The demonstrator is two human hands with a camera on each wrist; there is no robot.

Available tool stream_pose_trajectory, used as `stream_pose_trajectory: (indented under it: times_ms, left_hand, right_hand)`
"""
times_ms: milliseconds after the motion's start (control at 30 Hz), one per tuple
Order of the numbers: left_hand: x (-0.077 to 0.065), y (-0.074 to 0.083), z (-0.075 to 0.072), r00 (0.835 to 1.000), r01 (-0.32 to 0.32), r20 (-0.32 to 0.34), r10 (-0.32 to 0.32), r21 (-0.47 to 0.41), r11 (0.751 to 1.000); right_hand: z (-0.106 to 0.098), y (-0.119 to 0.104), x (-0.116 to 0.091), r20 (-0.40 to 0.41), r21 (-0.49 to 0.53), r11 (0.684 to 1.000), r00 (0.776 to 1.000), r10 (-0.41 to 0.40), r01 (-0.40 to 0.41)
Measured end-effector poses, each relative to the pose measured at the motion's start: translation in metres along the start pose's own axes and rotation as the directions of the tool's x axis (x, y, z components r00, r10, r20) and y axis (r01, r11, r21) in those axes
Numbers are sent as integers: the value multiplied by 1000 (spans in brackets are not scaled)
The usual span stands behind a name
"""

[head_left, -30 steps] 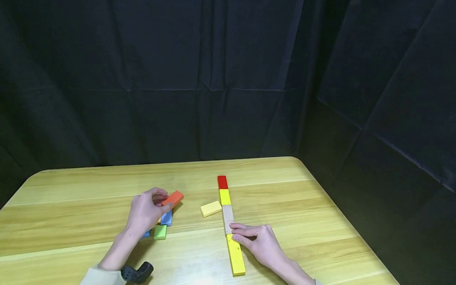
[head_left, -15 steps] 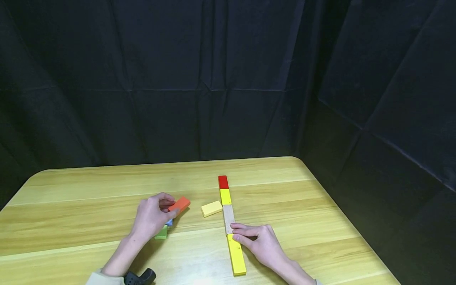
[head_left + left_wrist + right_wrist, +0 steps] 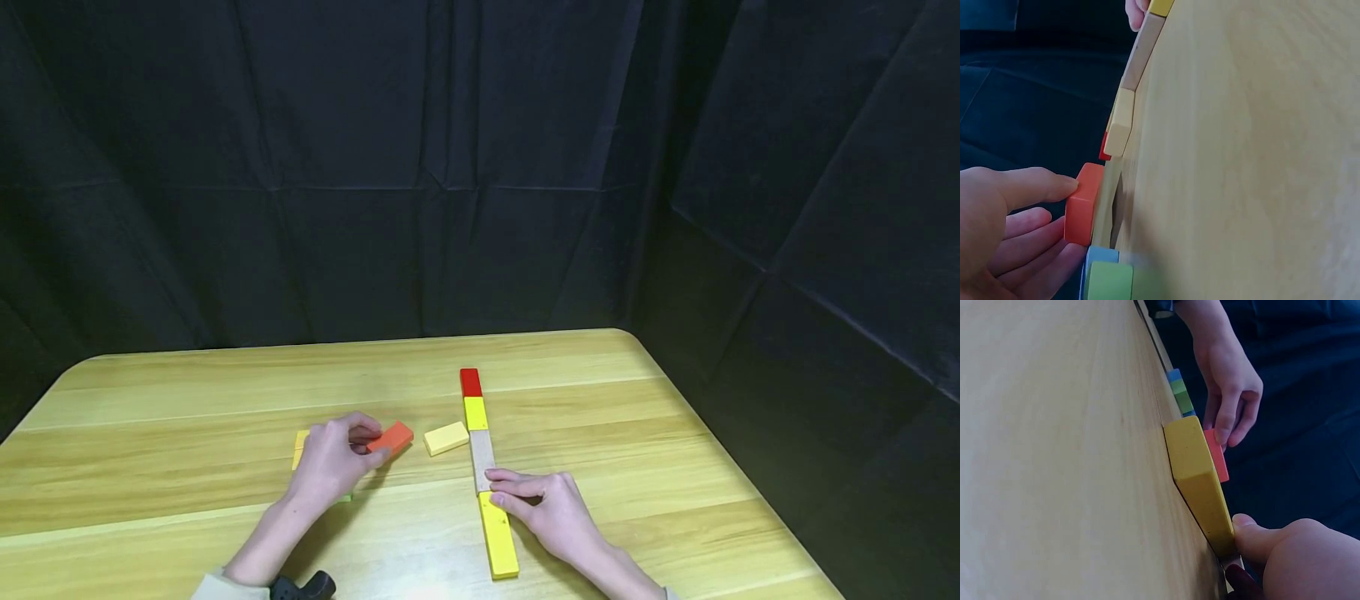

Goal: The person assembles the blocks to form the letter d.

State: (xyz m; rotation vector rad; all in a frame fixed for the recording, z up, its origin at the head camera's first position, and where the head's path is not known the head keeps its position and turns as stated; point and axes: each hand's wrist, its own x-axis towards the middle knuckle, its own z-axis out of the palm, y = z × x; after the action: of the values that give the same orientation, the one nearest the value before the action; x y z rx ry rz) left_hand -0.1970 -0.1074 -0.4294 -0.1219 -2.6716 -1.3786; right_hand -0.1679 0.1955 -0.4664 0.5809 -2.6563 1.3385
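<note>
Dark cloth (image 3: pixel 337 183), creased in wide folds, hangs behind and to the right of the counter (image 3: pixel 172 425), whose pale wood grain runs crosswise, with rounded far corners and a bright glare near the front edge. The left hand (image 3: pixel 330 462) has its fingers grasping the orange block (image 3: pixel 392 437), raised just off the counter. The right hand (image 3: pixel 551 508) touches the place where the long yellow block (image 3: pixel 498 537) meets the grey block (image 3: pixel 482 460); whether its fingers grasp either, I cannot tell. Beyond the grey block, end to end, lie the short yellow block (image 3: pixel 475 413) and the red block (image 3: pixel 470 382). The cream block (image 3: pixel 446 439) sits just beside that line, at an angle. The green block (image 3: pixel 1110 281) and blue block (image 3: pixel 1104 254) lie near the left hand.
</note>
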Motion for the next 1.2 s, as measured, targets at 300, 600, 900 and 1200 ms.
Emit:
stream_pose_trajectory:
  times_ms: [300, 600, 900, 1200]
  left_hand:
    - [-4, 2, 10, 998, -41, 47, 38, 57, 998]
    - [-4, 2, 15, 993, -108, 67, 101, 111, 988]
    - [-4, 2, 15, 990, -113, 95, 103, 110, 987]
    - [-4, 3, 14, 983, -141, 131, 128, 103, 985]
  right_hand:
    - [0, -1, 1, 6, 13, 1000, 1000, -2, 2]
    - [-2, 1, 1, 9, 15, 1000, 1000, -3, 3]
    - [-1, 0, 0, 10, 13, 1000, 1000, 4, -5]
    - [-1, 0, 1, 7, 0, 1000, 1000, -5, 5]
